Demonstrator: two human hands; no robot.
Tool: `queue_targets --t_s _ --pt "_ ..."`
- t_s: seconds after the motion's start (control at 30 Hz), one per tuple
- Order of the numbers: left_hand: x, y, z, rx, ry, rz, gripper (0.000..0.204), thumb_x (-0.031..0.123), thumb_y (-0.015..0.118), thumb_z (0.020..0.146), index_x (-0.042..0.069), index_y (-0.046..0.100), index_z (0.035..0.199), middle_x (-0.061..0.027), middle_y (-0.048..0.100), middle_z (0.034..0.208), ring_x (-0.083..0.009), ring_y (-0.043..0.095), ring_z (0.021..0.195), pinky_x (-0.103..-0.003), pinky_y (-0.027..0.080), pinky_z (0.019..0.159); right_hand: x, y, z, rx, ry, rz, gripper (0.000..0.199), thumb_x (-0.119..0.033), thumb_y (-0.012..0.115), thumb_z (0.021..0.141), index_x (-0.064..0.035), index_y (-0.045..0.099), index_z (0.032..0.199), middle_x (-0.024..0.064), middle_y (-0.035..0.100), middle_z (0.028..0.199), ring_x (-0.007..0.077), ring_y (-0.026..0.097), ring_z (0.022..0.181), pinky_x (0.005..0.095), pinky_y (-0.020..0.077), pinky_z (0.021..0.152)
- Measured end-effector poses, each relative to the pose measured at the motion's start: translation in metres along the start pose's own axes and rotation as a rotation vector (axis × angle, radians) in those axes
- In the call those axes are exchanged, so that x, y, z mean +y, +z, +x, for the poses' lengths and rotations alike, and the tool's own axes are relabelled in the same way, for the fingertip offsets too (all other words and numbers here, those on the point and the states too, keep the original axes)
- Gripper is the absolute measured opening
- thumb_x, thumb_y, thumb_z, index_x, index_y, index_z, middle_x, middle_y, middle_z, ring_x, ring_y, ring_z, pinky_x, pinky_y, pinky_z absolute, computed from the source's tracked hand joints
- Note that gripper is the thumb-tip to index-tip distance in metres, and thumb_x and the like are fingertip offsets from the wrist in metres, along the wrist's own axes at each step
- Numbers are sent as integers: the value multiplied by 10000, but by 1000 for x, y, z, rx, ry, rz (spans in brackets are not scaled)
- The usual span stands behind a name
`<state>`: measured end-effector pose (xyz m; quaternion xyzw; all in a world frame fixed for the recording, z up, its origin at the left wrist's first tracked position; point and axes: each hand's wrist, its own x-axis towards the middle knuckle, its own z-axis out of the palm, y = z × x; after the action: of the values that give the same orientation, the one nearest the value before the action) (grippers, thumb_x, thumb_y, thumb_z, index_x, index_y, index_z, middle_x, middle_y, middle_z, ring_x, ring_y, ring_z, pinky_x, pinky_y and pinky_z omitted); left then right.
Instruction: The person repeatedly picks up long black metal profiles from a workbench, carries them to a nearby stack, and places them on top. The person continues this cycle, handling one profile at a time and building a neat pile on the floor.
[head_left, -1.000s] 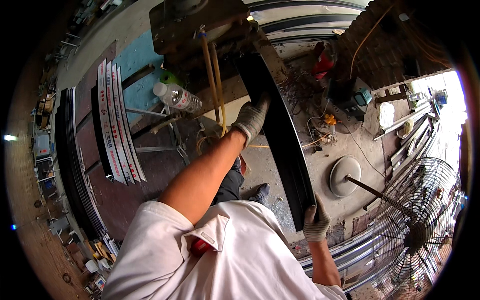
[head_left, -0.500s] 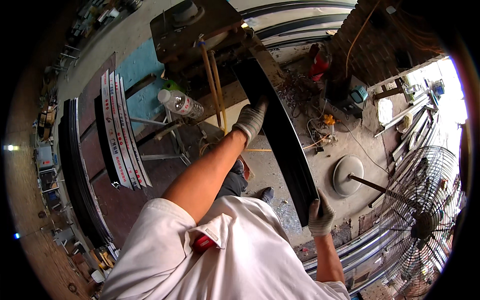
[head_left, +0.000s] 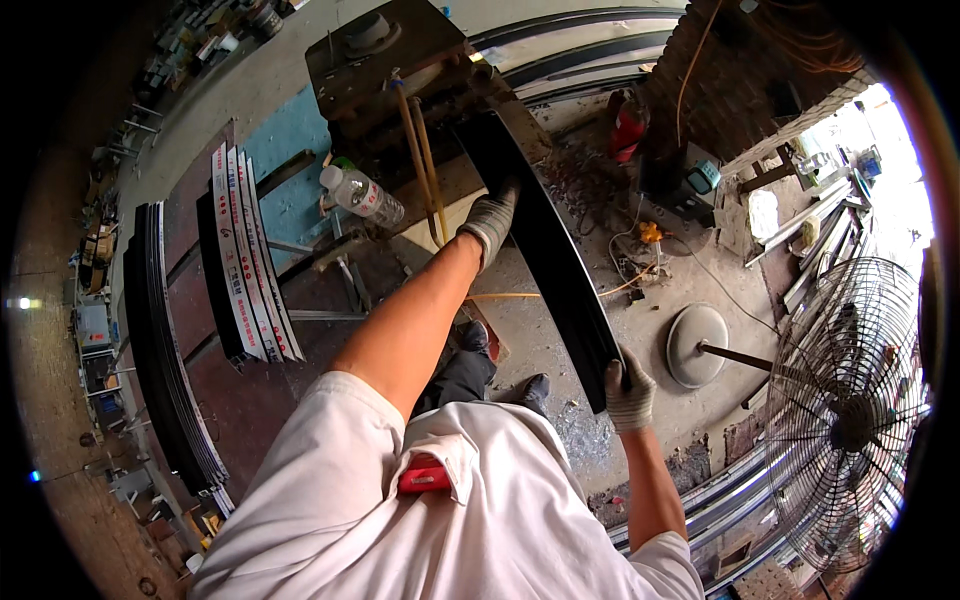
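**Black profile held between both gloved hands; printed film and bottle label observed**

The black profile (head_left: pixel 550 255) is taken as reference; its long, smooth, channelled face is turned upward. Beyond and to the left of its far end, a dark, grimy metal machine (head_left: pixel 425 42) is noted, with two tan hoses (head_left: pixel 420 150) hanging from it. To the right of the near end, a round wire-cage fan (head_left: pixel 852 422) is seen, its pole joined to a grey disc base (head_left: pixel 697 345) that occupies the floor beside the profile. Well to the left, long black bars (head_left: pixel 165 350) are stacked; between these and the profile, strips covered in white film (head_left: pixel 245 265) are laid, marked with red print.

The profile's left edge is clasped by the left hand (head_left: pixel 490 222), thumb on the upper face, remaining fingertips hidden. The near end is pinched between thumb and fingers by the right hand (head_left: pixel 631 393). Both gloves are of pale, striped knit.

Right of the far end, a red cylinder (head_left: pixel 627 130) is recorded. Left of it, a clear plastic bottle (head_left: pixel 365 195) is found, its label printed in red. Beneath the profile, a thin yellow line (head_left: pixel 500 296) is passed; to the right, an orange connector (head_left: pixel 651 232) is seen among loose cables.
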<state>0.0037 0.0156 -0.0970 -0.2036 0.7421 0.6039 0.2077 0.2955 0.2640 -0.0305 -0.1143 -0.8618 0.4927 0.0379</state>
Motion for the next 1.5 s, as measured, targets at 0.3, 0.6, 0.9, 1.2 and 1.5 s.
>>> queue_targets --t_s 0.3,0.6,0.9,1.2,1.5 --pt "11 16 -24 151 -52 18 830 706 417 890 4 540 1317 -184 593 1295 -330 535 1233 -385 427 992 53 33 0 -58 -4 -201 316 -310 559 956 -125 579 1211 229 663 910 423 653 841 452 528 686" --pt "-19 67 -143 108 125 50 823 637 551 874 -73 507 1289 -239 563 1298 -349 527 1227 -373 425 1012 107 -41 -68 -35 -91 -186 319 -258 599 924 -117 597 1210 212 672 944 388 672 862 433 535 719" --pt "-36 60 -280 -79 378 -392 310 221 575 982 34 544 1227 -54 601 1163 -155 557 1083 -275 466 938 69 -86 -100 -21 -365 -266 355 -292 605 920 -53 615 1183 183 637 770 360 617 625 425 471 563" --pt "-58 48 -340 8 475 -559 479 249 649 943 35 448 1322 -25 567 1199 -112 523 1073 -268 450 927 -62 -24 -60 -49 -569 -195 321 -222 601 927 -54 600 1201 167 632 699 328 632 580 397 480 533" --pt "-27 -132 -325 430 531 -464 366 279 659 925 4 571 1148 -49 643 1013 -114 565 904 -280 485 779 -222 113 -53 -270 -483 19 354 -333 560 968 -72 598 1206 168 693 855 284 704 746 362 540 678"
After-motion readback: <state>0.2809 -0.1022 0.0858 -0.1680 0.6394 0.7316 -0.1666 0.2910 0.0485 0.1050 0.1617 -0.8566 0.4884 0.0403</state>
